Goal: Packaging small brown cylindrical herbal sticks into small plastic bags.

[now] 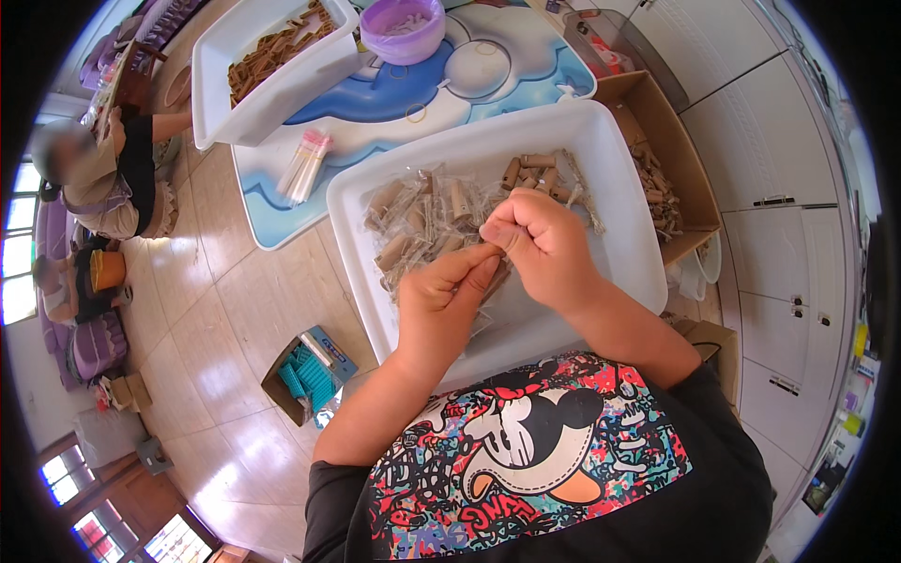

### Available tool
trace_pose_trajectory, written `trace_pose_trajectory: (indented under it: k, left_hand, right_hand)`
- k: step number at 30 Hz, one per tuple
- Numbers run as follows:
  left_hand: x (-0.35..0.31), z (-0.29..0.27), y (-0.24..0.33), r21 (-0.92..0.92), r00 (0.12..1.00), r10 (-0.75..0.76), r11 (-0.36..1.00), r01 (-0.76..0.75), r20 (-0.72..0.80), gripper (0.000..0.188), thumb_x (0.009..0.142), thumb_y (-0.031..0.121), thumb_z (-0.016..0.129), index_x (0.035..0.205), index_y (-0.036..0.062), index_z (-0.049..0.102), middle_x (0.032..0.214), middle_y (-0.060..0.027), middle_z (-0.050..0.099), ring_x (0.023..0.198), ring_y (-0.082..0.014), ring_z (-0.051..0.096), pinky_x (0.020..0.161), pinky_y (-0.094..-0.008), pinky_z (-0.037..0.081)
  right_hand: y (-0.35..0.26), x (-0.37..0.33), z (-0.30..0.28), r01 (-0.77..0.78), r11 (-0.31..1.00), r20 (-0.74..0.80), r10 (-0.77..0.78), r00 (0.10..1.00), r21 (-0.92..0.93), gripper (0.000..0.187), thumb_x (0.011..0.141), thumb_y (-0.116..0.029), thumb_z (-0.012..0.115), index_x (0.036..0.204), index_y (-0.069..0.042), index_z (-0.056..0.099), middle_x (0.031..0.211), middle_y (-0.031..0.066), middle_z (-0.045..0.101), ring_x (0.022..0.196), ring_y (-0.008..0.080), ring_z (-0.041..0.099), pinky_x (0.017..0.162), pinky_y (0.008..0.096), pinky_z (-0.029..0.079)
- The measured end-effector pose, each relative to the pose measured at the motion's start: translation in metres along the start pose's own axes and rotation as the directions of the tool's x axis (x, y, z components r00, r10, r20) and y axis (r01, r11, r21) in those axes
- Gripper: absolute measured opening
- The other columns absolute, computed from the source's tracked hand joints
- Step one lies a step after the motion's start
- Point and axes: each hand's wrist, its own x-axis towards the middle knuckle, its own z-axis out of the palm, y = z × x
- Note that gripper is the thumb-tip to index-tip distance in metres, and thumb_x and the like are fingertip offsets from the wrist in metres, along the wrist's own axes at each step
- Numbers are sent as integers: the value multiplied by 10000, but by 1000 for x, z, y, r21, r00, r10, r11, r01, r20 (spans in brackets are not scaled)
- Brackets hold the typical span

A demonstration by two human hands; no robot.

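My left hand and my right hand meet above a large white plastic tub. Thumb and fingertips are pinched together on both, almost touching each other. Whatever is between them is too small or too hidden to make out; a bit of brown shows just below the fingers. Left of my hands, inside the tub, lies a heap of brown tube pieces in clear plastic bags. Beyond my right hand are loose brown tube pieces, with thin pale strings beside them.
A cloud-patterned table bears a white bin of brown pieces, a purple bowl and a bundle of clear bags. At right stands a cardboard box; on the floor, a box of teal sticks. Two people sit at left.
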Motion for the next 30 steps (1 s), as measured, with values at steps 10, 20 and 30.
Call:
trace_pose_trajectory:
  k: [10,20,30]
  left_hand:
    - [7,-9,2,-287,979,39,953,-97,-201,146,861,41,542,969,-29,612,905,-73,642,781,-96,573,699,-211,456]
    - [6,-16,3,-265,988,40,961,-78,-146,134,855,21,541,954,-55,591,904,-96,640,730,-108,576,647,-224,465]
    - [6,-13,4,-357,983,-51,934,-15,-175,134,863,23,513,950,-33,599,882,-97,630,793,-125,600,671,-261,523]
  right_hand:
    - [11,9,-31,-346,667,-100,534,840,659,199,918,-241,474,861,-70,557,610,-46,449,492,24,338,435,168,281]
    - [-1,-6,-21,-577,744,298,497,815,337,134,830,-118,612,919,-20,596,668,-68,505,572,-14,403,481,150,313]
    - [6,-8,-16,-636,615,284,576,766,467,115,842,-149,576,871,-39,587,620,-66,475,513,1,384,429,165,297]
